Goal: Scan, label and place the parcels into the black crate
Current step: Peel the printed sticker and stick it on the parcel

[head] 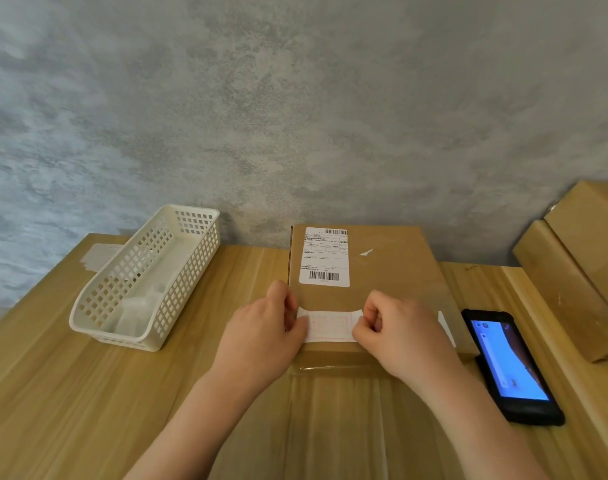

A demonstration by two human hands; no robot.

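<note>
now pinching a small white sticker with faint red print (328,325) by both short ends: left hand (266,336) on the left end, right hand (397,336) on the right, fingers and thumbs curled onto the paper. held taut and flat like this, probably to lower it square onto the flat brown cardboard parcel (392,271) without creases. lying flat on the pale wooden table (70,393), far edge by the grey wall, directly under the sticker. already bearing a white shipping label with two barcodes (325,258) near the far left corner, clear tape across the near part. lying just right of the parcel, a black handheld scanner with a lit blue screen (508,365). to the left, a white perforated plastic basket (146,278). no black crate in view.
</note>
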